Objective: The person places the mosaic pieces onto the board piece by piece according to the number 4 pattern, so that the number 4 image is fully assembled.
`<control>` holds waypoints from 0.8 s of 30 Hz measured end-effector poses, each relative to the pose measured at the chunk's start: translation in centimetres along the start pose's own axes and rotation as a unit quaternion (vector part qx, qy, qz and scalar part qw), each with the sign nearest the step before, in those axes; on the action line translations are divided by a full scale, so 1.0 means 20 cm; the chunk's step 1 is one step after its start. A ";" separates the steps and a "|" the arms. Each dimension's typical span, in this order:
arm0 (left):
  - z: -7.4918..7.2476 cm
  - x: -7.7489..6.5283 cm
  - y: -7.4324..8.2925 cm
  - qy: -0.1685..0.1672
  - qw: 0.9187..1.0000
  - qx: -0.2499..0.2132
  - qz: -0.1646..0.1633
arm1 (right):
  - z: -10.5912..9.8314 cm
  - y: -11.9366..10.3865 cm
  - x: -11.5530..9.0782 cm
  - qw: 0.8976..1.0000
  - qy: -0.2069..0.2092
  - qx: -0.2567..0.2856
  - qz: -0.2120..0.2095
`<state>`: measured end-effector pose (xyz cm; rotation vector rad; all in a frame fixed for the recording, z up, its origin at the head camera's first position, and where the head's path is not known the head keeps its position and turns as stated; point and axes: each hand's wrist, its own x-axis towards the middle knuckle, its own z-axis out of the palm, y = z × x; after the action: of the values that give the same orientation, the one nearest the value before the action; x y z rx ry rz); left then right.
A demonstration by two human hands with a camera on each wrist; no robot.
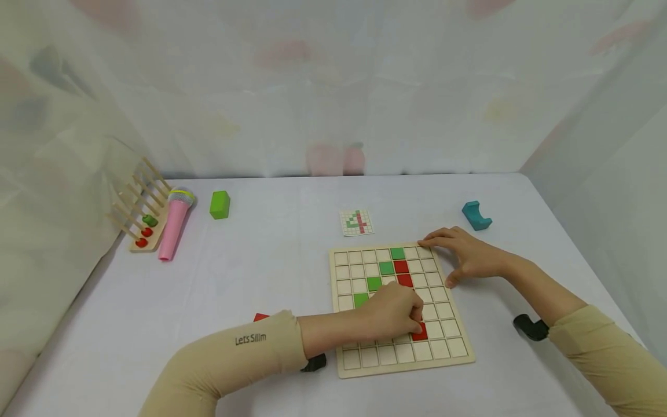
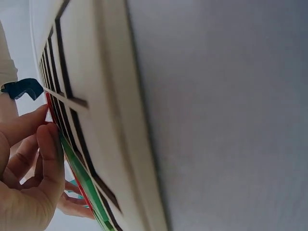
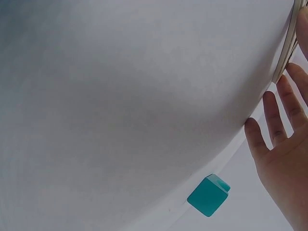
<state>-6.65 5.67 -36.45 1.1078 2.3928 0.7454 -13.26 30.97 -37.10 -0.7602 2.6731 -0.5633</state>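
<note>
A pale wooden grid board lies on the table with green square tiles in a diagonal and red tiles in a column. Over the board's lower middle, my left hand pinches a red tile with thumb and fingertips, right at the grid surface. Red also shows at those fingertips in the left wrist view, while the palm side hides part of the tile. My right hand is spread at the board's far right corner, fingertips on its edge and thumb along the right side.
Behind the board lies a small pattern card. A teal block with a curved cutout stands at the right. To the left are a green block, a pink microphone and a pegged wooden stand. Something red peeks out past the left sleeve.
</note>
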 end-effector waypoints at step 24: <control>-0.37 -0.09 -0.16 0.019 0.999 -0.038 0.030 | 0.00 0.01 0.00 1.000 -0.001 0.011 -0.003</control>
<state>-11.51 0.25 -32.47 1.1480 2.3500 0.8767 -13.37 31.03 -37.23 -0.7613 2.6590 -0.5913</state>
